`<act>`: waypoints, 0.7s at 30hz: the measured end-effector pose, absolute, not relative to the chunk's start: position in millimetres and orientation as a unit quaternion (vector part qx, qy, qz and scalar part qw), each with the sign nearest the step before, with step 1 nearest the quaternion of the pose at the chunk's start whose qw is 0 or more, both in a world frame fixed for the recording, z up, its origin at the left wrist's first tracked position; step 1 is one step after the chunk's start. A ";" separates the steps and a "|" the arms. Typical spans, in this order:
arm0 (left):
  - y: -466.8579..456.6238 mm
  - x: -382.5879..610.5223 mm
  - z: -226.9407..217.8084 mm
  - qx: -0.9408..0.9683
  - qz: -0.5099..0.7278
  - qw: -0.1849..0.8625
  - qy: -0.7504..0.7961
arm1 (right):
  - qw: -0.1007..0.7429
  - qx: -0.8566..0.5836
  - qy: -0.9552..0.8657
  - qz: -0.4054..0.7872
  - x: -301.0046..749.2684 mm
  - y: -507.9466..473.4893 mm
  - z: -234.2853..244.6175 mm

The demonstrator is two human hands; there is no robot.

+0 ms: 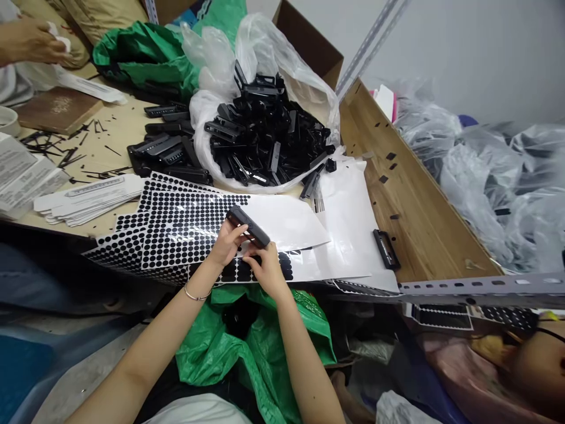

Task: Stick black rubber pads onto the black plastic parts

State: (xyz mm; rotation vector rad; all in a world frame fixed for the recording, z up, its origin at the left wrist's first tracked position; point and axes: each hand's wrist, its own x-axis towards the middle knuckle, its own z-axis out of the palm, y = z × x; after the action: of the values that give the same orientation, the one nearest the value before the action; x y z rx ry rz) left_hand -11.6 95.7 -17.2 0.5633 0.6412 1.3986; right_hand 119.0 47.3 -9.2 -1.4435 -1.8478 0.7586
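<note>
A long black plastic part [249, 226] is held between my two hands above the table's front edge. My left hand [226, 240], with a bracelet on its wrist, grips the part's left end. At the other end my right hand [266, 264] has its fingers closed on it. Right below lie sheets of round black stickers [185, 221], partly peeled to bare white backing [282, 218]. Behind them an open clear plastic bag [200, 141] is heaped with similar black parts [265, 129].
An open green sack [260, 353] hangs below the table edge at my lap. More black parts [165, 150] and folded white cartons [95, 197] lie left. Another person's hand [33, 41] is at upper left. A wooden board [410, 194] and metal rail [481, 287] bound the right.
</note>
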 end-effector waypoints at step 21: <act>93.7 -3.4 -17.5 0.381 0.497 0.708 0.326 | 0.561 -0.523 -0.468 0.438 135.2 49.6 -14.2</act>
State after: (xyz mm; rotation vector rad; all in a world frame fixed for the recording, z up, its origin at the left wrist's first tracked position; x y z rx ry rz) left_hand -3.4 93.7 -17.5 0.8469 0.7233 1.1025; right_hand 135.2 49.6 -14.2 -1.2330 -1.1020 1.0328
